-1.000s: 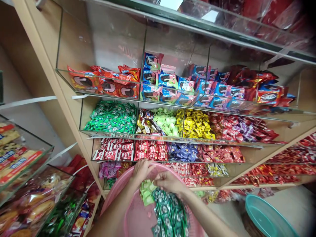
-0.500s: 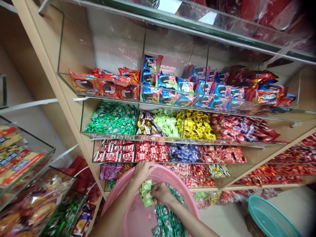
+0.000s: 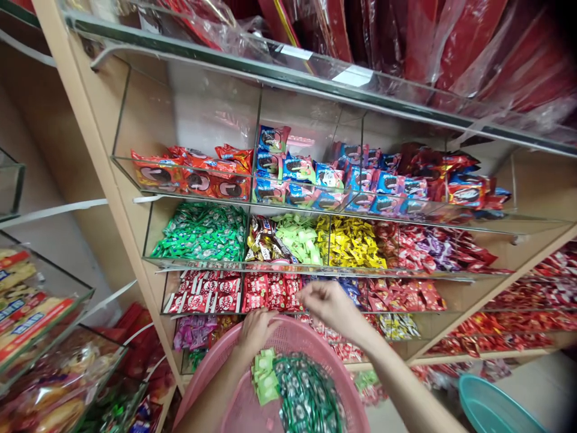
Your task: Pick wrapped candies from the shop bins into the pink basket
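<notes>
My left hand [image 3: 258, 329] grips the far rim of a pink plastic basket [image 3: 211, 361]. Inside the basket lie light green packets [image 3: 265, 377] on the left and a larger heap of dark green wrapped candies [image 3: 309, 394] on the right. Raised above the basket's far right rim is my right hand [image 3: 328, 304], in front of the shelf with purple-blue packets [image 3: 353, 288]. Its fingers are curled together, and whatever they may hold is too small to make out.
Glass bins hold green candies [image 3: 201, 231], light green packets [image 3: 300, 237] and yellow packets [image 3: 354, 240]. Glass shelf edges [image 3: 270, 266] run across in front of me. A teal basin [image 3: 496, 403] stands at the lower right; packaged breads [image 3: 31, 307] are at the left.
My right hand has moved up and right, away from the light green packets in the basket to in front of the shelves. My left hand stays on the rim. The view has tilted upward.
</notes>
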{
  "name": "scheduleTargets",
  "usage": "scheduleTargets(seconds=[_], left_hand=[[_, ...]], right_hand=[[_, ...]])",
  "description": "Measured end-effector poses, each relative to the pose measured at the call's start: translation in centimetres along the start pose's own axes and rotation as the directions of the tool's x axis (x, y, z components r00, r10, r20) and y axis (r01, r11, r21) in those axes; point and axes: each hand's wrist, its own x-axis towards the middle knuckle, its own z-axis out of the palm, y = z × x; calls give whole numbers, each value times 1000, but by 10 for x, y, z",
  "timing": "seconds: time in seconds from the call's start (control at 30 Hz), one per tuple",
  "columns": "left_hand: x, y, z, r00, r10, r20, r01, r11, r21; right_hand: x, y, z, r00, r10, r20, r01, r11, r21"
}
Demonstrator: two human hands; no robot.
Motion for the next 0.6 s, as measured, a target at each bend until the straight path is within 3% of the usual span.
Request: scheduleTargets(seconds=[0.07, 0.13, 0.23, 0.3, 0.4, 0.6], left_hand=[[0, 0, 0, 1000, 7, -15, -7, 1000, 0], [0, -1, 2, 1000, 12, -23, -12, 1000, -1], [1, -3, 4, 1000, 0, -23, 0, 1000, -5], [1, -3, 4, 1000, -7, -21, 7, 1000, -14], [1, -2, 3, 1000, -12, -19, 12, 999, -31], [2, -2, 3, 1000, -29, -10, 29, 999, -41]], right_hand=[[19, -16, -28, 987, -41, -153, 3, 971, -241], [39, -23, -45, 961, -45, -274, -108, 850, -516], [63, -27, -52, 929, -3, -371, -301, 578, -758], [76, -29, -48, 928, 39, -371, -345, 470, -813], [90, -32, -42, 931, 128, -340, -362, 427, -829], [99, -31, -40, 918, 222, -327, -394, 439, -808]])
